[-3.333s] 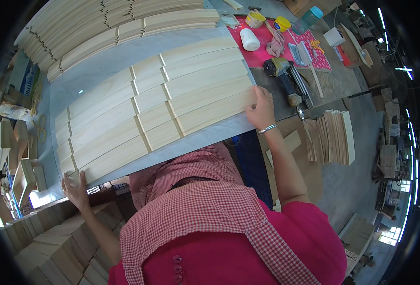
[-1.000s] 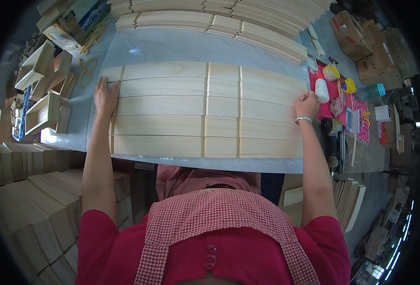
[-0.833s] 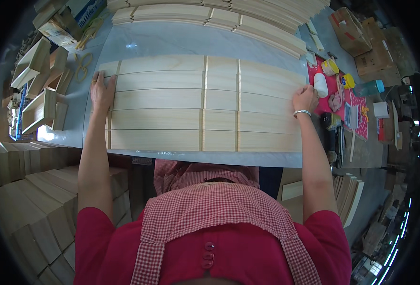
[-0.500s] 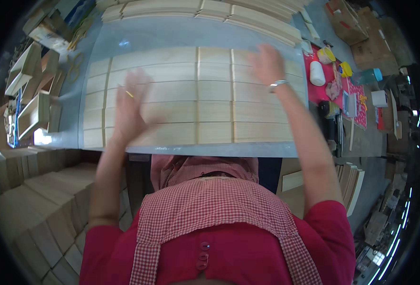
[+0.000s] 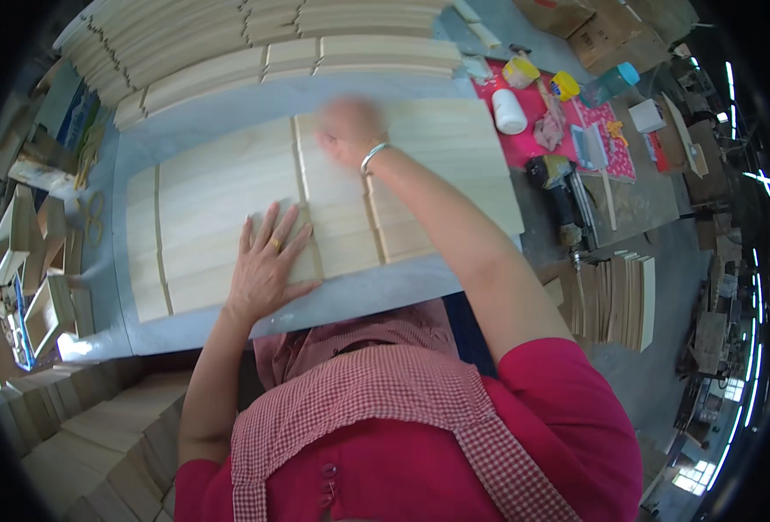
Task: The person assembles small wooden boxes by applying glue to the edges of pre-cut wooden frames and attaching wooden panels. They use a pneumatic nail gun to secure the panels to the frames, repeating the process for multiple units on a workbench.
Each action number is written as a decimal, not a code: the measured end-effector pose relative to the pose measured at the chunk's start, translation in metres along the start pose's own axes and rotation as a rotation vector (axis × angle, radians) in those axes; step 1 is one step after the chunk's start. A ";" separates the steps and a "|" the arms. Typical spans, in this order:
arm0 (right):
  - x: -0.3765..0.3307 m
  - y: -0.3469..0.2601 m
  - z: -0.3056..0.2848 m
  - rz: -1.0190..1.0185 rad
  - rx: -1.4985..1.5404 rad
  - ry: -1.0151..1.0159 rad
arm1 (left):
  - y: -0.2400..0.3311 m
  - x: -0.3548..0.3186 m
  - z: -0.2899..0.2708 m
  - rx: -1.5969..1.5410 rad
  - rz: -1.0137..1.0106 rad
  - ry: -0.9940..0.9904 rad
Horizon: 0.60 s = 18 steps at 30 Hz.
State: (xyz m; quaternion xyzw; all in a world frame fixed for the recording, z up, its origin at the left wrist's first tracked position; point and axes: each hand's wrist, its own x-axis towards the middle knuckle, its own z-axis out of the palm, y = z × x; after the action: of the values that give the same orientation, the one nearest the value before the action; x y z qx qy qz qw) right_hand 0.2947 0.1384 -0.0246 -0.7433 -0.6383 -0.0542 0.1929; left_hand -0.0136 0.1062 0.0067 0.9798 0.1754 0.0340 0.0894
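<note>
Having been drawn in from the outer edges of the boards (image 5: 228, 209) within the last second, both hands are now being pressed on the middle of the sheet. The left hand (image 5: 267, 265) is being laid flat, fingers spread and released, over a seam near the front edge of the bench (image 5: 133, 322). Farther off, the right hand (image 5: 346, 130) is being blurred by motion, so its fingers cannot be told. The near bench edge is being hidden by the person's own clothing.
</note>
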 end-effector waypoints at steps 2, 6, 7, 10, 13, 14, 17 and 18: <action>0.000 0.004 -0.001 0.012 0.017 -0.011 | 0.000 0.009 0.000 0.009 0.009 -0.010; -0.015 0.010 -0.004 0.030 0.070 0.109 | -0.002 0.006 -0.001 -0.022 0.004 -0.014; -0.023 0.013 -0.010 0.044 0.072 0.175 | -0.004 0.006 -0.002 -0.030 -0.070 0.034; -0.092 0.062 -0.062 0.210 0.100 0.328 | -0.045 -0.019 0.003 -0.059 -0.253 0.296; -0.166 0.117 -0.110 0.535 -0.161 0.316 | -0.134 -0.079 0.010 0.207 -0.624 0.559; -0.194 0.142 -0.114 0.603 -0.181 0.276 | -0.160 -0.098 0.013 0.267 -0.819 0.492; -0.228 0.164 -0.113 0.672 -0.178 0.260 | -0.208 -0.131 0.012 0.200 -1.037 0.346; -0.232 0.166 -0.110 0.673 -0.164 0.258 | -0.217 -0.137 0.014 0.141 -1.067 0.309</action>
State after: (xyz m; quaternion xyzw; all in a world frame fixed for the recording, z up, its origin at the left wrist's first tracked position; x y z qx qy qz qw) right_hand 0.4326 -0.1343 -0.0353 -0.9116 -0.3222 -0.1317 0.2186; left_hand -0.2142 0.2560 -0.0526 0.7424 0.6599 0.1156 0.0018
